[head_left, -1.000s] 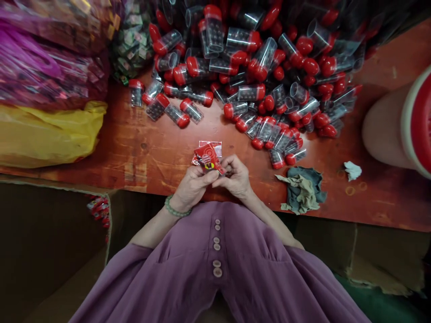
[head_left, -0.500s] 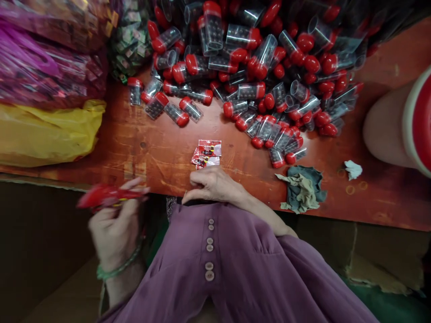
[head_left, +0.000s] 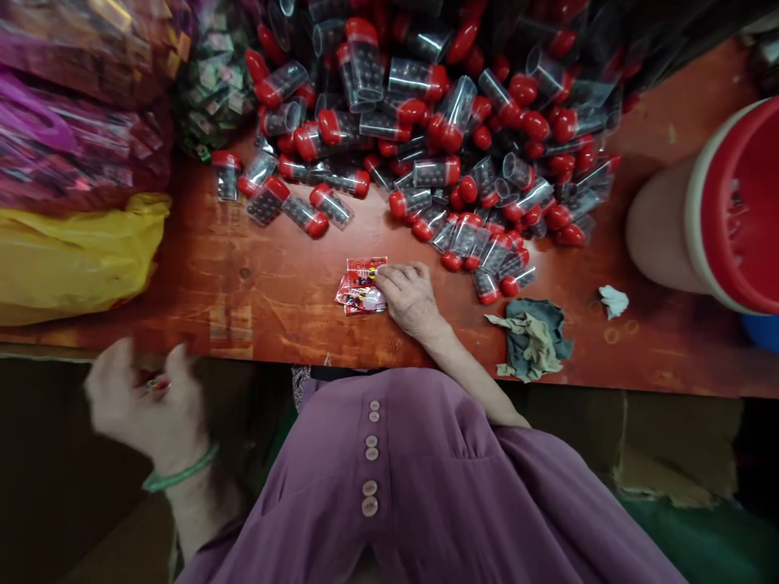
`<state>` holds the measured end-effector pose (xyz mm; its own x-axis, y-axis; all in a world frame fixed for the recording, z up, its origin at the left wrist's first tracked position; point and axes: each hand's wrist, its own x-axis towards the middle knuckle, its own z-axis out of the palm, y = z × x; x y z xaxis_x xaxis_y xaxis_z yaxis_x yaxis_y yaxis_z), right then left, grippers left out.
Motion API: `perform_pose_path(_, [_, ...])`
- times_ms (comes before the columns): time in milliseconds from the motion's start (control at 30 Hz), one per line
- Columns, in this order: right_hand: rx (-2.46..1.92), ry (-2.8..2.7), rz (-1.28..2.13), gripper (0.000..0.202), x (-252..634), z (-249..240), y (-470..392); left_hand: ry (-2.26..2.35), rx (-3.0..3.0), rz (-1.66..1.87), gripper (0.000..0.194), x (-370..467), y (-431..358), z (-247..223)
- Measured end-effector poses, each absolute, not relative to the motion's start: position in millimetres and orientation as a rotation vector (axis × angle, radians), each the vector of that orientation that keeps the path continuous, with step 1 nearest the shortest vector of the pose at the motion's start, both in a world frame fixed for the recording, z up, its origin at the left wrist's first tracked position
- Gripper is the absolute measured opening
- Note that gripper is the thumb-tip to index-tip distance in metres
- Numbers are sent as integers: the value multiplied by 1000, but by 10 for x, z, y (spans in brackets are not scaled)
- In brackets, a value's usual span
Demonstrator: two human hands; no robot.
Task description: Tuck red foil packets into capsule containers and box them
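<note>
My left hand, wearing a green bangle, is off the table's front edge at the left. Its thumb and fingers are apart, slightly blurred. A small red thing shows in the gap between them, apparently loose; its kind is too blurred to tell. On the table my right hand has its fingers together at the right edge of a small pile of flat red printed packets. The fingertips close on the upper packet, covering its corner.
Many clear tubes with red caps, holding dark balls, are heaped at the back. Bags of small packets and a yellow bag lie left. Right are a crumpled cloth, white tissue and a red-rimmed bucket.
My left hand has moved left and spread its fingers from the red item it held. My right hand has gone from the table's front edge forward and right, onto the packets.
</note>
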<state>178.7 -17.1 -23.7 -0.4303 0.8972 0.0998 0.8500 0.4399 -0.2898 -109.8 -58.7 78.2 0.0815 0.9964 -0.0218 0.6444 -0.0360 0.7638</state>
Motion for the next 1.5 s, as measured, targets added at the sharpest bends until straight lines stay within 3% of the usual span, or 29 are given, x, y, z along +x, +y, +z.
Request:
perform_pose_path(233, [-1415,-2511,316,27,1747,-165,-195,1324,2071,734,31,-108,-157,238])
perform_pose_path(400, [-1432,-2420,494,24,1930,76,-226,1190,2324,735,34,7,-79,-180])
perform_pose_path(500, [-1691,-2217,342,26,2222,227,-161,1238,2347,774,27,-14,-90,-227])
perform_pose_path(600, [-2069,-1895,17,46,2517,277,-23,1299,2366,754,22,-1,-91,-186])
perform_pose_path(733, [-2289,-1788,11,74,2650,191,143,1263,2389,685,26,12,-70,-113])
perform_pose_path(967, [-2280,-1806,-8,45,2637,60,166,1288,2231,656,27,-10,-20,-58])
perform_pose_path(1167, [-2119,-1799,119,43,2696,122,28,1440,2221,867,21,29,-52,-100])
perform_pose_path(1333, [-1724,-1660,497,36,2405,228,-218,1345,2356,741,25,33,-113,-147])
perform_pose_path(1500, [-1490,-1910,795,28,2016,174,-296,1232,2358,689,27,-18,-115,-124])
